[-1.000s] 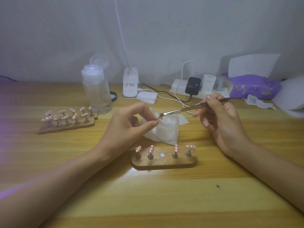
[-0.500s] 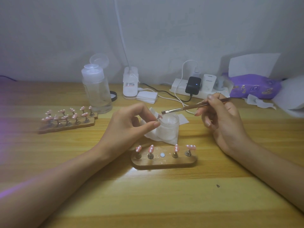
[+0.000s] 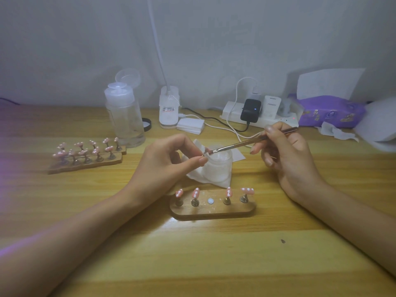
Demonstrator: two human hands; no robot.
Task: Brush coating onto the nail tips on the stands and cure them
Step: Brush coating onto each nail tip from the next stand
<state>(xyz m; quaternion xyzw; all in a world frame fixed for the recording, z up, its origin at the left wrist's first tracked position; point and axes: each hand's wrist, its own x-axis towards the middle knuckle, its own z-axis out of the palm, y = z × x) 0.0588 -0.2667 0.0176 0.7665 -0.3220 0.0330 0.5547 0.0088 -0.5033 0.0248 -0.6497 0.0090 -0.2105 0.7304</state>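
Fingertips [image 3: 200, 161] on my left hand [image 3: 162, 166] pinch the pink nail tip [image 3: 207, 150] at frame centre, over the frosted white jar [image 3: 218, 168]; right hand [image 3: 287, 155] grips the thin metal brush [image 3: 246, 144], back down on it after lifting off, so I reckon coating's ongoing.

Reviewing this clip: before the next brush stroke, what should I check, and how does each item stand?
1. Left hand pinches the held nail tip: ok.
2. Right hand grips the brush: ok.
3. Brush meets that tip: ok.
4. Jar upright, lid off: ok.
5. Near stand has its middle spot free for the return: ok.
6. Coating coverage on the tip: cannot tell.
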